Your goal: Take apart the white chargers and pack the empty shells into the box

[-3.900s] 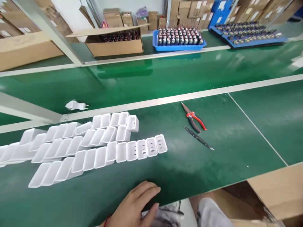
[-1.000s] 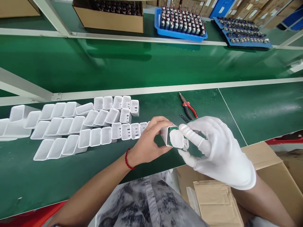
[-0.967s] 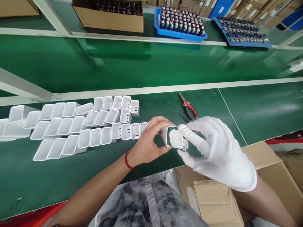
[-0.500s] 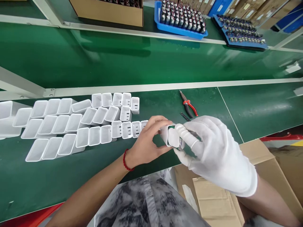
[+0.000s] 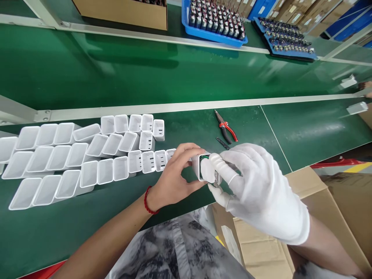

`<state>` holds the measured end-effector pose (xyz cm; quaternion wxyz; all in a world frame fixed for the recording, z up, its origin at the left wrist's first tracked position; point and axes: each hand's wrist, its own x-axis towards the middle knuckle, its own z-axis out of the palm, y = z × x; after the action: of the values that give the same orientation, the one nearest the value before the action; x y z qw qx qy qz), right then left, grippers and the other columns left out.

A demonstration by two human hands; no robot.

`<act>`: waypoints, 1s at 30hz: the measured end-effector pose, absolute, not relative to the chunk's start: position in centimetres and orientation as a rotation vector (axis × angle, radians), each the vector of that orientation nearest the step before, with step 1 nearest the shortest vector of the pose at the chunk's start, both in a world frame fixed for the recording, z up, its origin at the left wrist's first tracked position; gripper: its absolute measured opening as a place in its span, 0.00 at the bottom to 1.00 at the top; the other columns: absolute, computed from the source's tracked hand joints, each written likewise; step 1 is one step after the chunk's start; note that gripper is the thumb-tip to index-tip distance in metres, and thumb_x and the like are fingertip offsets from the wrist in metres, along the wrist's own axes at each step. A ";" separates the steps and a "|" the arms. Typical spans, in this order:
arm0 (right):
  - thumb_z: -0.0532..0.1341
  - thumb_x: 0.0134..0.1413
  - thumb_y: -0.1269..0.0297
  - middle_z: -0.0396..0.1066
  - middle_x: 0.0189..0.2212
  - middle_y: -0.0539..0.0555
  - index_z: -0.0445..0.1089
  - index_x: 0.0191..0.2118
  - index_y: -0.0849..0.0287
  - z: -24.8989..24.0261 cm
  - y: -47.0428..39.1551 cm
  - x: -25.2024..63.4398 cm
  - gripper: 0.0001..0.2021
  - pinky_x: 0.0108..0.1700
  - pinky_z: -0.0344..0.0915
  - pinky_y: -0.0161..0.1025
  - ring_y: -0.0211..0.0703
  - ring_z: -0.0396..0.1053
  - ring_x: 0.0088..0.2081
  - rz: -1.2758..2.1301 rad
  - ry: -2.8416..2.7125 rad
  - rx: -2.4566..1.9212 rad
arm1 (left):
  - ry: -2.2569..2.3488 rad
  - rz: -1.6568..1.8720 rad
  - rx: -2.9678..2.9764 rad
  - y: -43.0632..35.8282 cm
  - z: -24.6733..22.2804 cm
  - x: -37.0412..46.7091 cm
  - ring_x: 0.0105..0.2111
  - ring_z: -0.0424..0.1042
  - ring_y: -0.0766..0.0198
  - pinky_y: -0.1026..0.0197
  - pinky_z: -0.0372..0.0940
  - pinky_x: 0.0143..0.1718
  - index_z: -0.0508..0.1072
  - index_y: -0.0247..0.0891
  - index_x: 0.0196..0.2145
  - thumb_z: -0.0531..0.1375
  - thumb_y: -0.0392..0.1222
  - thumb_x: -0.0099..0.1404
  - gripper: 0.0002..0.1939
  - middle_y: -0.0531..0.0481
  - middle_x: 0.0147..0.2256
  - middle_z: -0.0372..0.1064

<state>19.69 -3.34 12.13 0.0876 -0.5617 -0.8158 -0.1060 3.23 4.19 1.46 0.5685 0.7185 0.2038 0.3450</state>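
The bare left hand [image 5: 176, 176], wearing a red cord bracelet [image 5: 148, 201] at the wrist, is holding a white plastic housing [image 5: 197, 169] above the near part of the green worktop [image 5: 55, 236]. Its grip is closing around the housing, fingers on the far side and thumb on the near side, while the open end is facing the right hand [image 5: 258, 190]. The right hand, in a white glove, is pinching a white-faced insert [image 5: 208, 171] at that opening; its grip is nearly closed, with the forefinger at the upper edge and the thumb below. A green circuit board [image 5: 205, 157] is showing just inside the rim — its remainder is being hidden by the insert and housing walls. To the left, open white housings [image 5: 65, 157] are standing or leaning in several uneven rows, some showing dark slots inside. Beyond the hands, long-nose pliers [image 5: 225, 127] with red-and-black handles are lying near black tweezers [image 5: 222, 143], which are being partly covered by the glove. On the shelf at the back, a blue tray [image 5: 215, 35] is holding upright, wired cylindrical parts in close ranks — a cardboard carton [image 5: 122, 13] is resting to its left, and a blue pad [image 5: 290, 53] is carrying rows of small components to its right. An open cardboard box [image 5: 312, 195] is standing below the worktop's near edge, at the right.
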 end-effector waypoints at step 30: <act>0.63 0.58 0.51 0.66 0.61 0.54 0.58 0.66 0.47 4.3 -5.5 19.0 0.32 0.57 0.71 0.49 0.49 0.71 0.55 1.285 -0.900 -1.444 | 0.551 0.836 1.649 3.1 0.8 4.4 0.54 0.67 0.54 0.53 0.68 0.52 0.66 0.47 0.54 0.70 0.38 0.57 0.29 0.45 0.54 0.63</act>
<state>18.97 -5.48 4.32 0.4834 -0.5928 -0.3696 0.5275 4.45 3.11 0.80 0.5700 0.7024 0.2346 0.3560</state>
